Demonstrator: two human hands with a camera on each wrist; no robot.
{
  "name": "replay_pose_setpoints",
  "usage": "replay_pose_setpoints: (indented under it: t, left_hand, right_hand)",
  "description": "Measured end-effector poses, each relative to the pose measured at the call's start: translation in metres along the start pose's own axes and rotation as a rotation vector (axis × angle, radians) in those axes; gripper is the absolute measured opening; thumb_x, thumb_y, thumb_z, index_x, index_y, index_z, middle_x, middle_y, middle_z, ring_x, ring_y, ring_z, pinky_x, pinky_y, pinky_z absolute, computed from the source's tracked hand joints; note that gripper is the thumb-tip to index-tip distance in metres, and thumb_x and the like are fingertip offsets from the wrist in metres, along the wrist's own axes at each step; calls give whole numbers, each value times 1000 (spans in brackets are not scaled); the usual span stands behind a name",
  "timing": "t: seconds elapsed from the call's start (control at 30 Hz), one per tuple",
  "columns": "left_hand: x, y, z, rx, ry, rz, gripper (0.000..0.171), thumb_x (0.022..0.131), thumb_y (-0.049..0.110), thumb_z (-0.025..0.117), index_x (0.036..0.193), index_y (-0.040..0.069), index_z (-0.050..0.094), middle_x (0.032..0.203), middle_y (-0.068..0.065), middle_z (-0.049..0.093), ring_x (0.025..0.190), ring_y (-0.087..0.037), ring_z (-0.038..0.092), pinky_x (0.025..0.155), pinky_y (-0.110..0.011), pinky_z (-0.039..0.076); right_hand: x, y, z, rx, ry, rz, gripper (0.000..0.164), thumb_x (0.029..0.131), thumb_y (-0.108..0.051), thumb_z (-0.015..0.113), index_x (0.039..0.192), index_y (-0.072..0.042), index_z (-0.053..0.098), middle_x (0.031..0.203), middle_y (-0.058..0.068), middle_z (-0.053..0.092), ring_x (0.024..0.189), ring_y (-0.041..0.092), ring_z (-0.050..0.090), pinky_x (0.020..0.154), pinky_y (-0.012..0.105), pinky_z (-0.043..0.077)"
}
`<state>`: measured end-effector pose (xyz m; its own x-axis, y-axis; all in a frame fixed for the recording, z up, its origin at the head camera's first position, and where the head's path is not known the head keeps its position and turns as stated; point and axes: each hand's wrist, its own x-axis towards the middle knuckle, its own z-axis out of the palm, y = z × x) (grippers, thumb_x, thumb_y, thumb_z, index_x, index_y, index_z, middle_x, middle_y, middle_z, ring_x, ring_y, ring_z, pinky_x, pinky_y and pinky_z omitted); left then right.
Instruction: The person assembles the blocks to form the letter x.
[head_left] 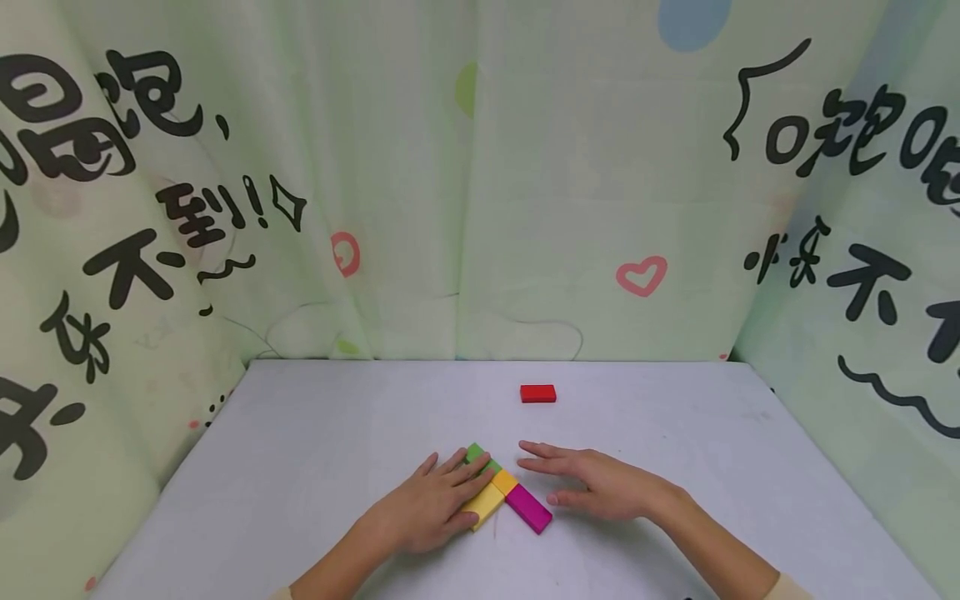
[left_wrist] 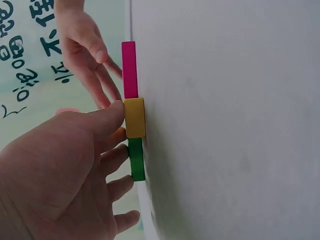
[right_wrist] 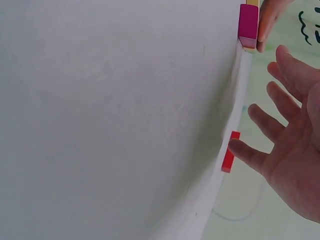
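Observation:
Several colored blocks lie together on the white table: a green block, a small orange block, a yellow block and a magenta block. Green, orange and magenta make a slanting row, and the yellow one sticks out from its near left side. My left hand lies over the green and yellow blocks with fingers spread, partly hiding them. In the left wrist view its thumb meets the yellow face. My right hand hovers to the right of the magenta block, fingers extended and holding nothing.
A red block lies apart near the back of the white table. Behind and at both sides hangs a pale green curtain with dark lettering and hearts, meeting the table's back edge.

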<state>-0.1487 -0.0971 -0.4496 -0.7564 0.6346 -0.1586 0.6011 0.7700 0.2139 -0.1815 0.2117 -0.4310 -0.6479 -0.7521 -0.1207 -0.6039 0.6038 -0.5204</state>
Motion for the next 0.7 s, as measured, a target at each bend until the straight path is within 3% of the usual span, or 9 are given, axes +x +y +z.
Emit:
replay_pose_setpoints:
  t: [0.23, 0.7]
  left_hand:
    - [1, -1, 1, -57, -8, -11, 64, 106, 47, 56, 164, 32, 33, 173, 14, 22, 161, -26, 22, 120, -66, 33]
    - [0, -2, -1, -129, -10, -11, 65, 105, 44, 59, 164, 30, 35, 173, 14, 23, 162, -28, 21, 121, -68, 30]
  right_hand:
    - [1, 0, -4, -12, 8, 18, 58, 104, -32, 64, 159, -30, 45, 172, -7, 29, 156, 24, 35, 119, 56, 39]
    - [6, 1, -18, -35, 73, 29, 57, 103, -24, 66, 157, -21, 49, 170, 2, 36, 154, 27, 40, 117, 57, 40]
